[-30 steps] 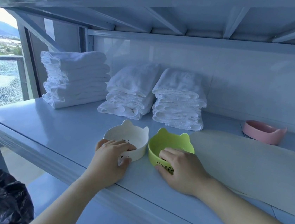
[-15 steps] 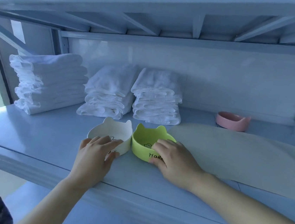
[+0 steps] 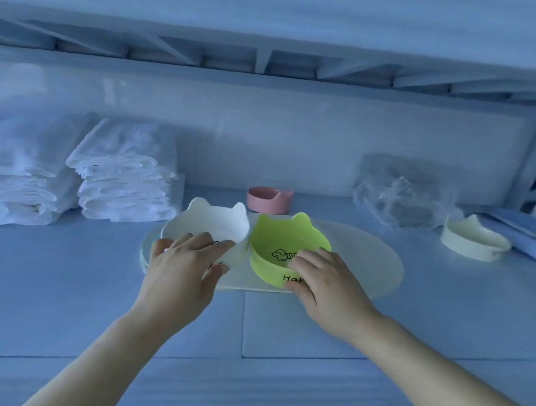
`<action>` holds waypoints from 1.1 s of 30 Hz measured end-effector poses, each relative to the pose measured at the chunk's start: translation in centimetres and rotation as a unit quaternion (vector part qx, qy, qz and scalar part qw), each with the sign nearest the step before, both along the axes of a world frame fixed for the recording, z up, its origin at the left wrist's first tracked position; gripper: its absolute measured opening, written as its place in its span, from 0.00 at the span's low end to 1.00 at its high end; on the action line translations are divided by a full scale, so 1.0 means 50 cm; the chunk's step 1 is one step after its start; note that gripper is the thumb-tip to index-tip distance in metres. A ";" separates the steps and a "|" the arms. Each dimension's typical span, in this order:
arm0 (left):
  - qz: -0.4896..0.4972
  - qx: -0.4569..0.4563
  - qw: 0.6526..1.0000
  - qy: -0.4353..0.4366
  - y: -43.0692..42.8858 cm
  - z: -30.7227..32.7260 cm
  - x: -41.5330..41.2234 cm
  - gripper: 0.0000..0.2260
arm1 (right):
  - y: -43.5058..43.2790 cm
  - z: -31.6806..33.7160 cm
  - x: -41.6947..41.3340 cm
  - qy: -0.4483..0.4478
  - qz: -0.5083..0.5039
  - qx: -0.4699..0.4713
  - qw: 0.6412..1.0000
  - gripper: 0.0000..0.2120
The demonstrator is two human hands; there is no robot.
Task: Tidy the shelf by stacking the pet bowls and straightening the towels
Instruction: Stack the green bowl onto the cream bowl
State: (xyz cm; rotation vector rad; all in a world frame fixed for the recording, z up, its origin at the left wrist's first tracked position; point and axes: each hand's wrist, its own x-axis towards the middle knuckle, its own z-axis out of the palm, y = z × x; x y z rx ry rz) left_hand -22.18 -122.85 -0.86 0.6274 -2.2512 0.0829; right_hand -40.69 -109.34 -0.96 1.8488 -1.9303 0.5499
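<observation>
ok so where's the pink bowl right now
In the head view the pink bowl sits toward the back of the shelf, near the middle, just behind the white bowl and green bowl, right of the folded towels.

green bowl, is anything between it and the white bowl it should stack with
Nothing visible. The green bowl, gripped by the right hand, is right beside the white bowl in the left hand; the pink bowl stands behind them, off the path.
</observation>
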 end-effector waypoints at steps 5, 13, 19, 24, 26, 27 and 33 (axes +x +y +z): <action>-0.077 -0.009 0.996 -0.040 0.138 -0.011 -0.175 0.15 | 0.184 -0.022 -0.150 -0.016 -0.077 0.012 0.997 0.11; -0.174 -0.014 0.983 -0.061 0.337 -0.029 -0.404 0.13 | 0.446 -0.047 -0.332 -0.070 -0.165 0.016 0.984 0.11; -0.188 0.018 0.981 -0.046 0.409 -0.033 -0.513 0.14 | 0.538 -0.056 -0.411 -0.074 -0.177 0.007 0.981 0.10; -0.158 0.027 0.985 -0.070 0.401 -0.021 -0.582 0.13 | 0.531 -0.057 -0.460 -0.054 -0.174 0.008 0.983 0.11; -0.155 0.040 0.984 -0.075 0.386 -0.017 -0.606 0.12 | 0.521 -0.055 -0.481 -0.056 -0.169 -0.009 0.984 0.10; -0.155 0.046 0.984 -0.079 0.378 -0.015 -0.619 0.12 | 0.515 -0.052 -0.492 -0.057 -0.166 -0.019 0.984 0.10; -0.133 0.049 0.981 -0.131 0.326 -0.003 -0.704 0.14 | 0.470 -0.020 -0.571 -0.041 -0.161 -0.052 0.985 0.09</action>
